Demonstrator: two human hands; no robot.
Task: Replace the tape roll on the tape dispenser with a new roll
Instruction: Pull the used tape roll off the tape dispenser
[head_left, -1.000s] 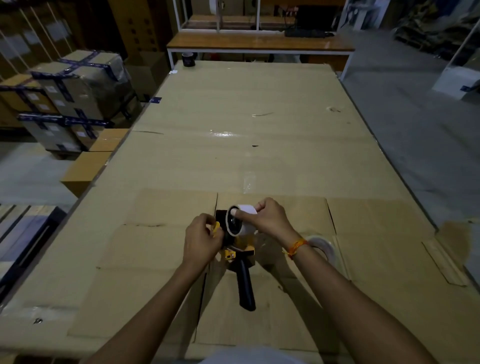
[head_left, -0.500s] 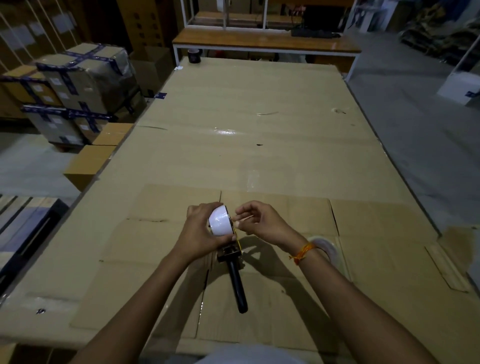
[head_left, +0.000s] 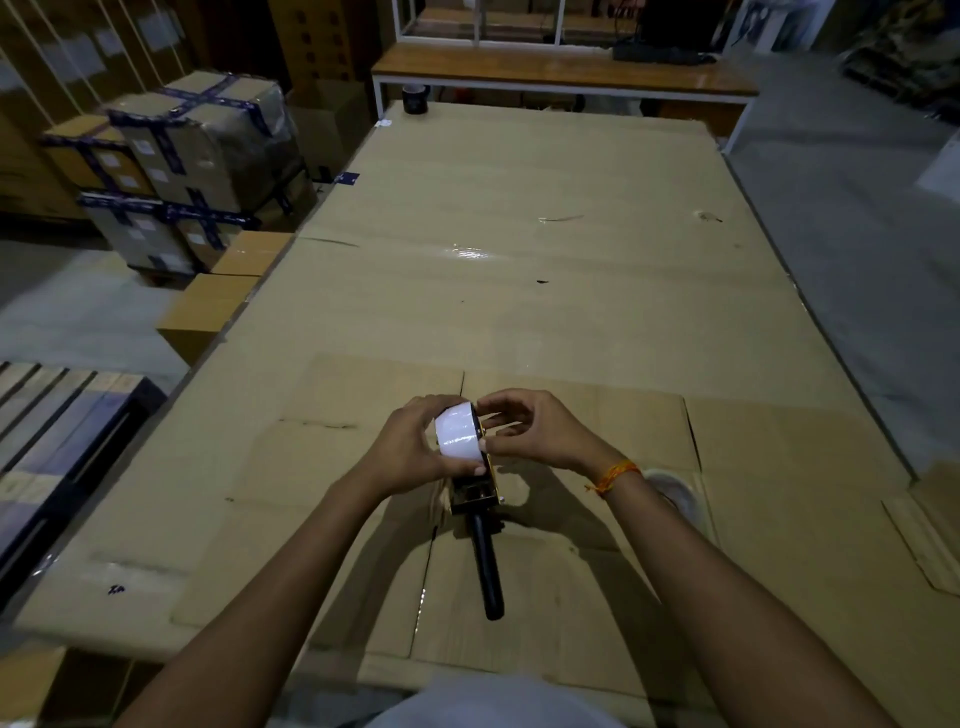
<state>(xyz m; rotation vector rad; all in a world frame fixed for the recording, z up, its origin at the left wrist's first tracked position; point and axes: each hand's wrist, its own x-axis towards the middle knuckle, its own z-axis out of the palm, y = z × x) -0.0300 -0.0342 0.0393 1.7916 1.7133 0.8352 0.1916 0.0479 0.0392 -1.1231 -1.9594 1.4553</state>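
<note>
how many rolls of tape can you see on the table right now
3. A white tape roll on the tape dispenser, held by the left hand; a clear roll lying beside the right wrist; a dark roll at the far edge. Others may be hidden.

Glossy tape, matt cardboard.
Your glossy white tape roll (head_left: 457, 435) shines; the dispenser's smooth black plastic handle (head_left: 487, 571) looks matt above the dull brown cardboard-covered desk (head_left: 519, 291).

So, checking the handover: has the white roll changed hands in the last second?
Yes. The white roll went from the right hand to the left hand, shifting left over the cardboard seam.
</note>
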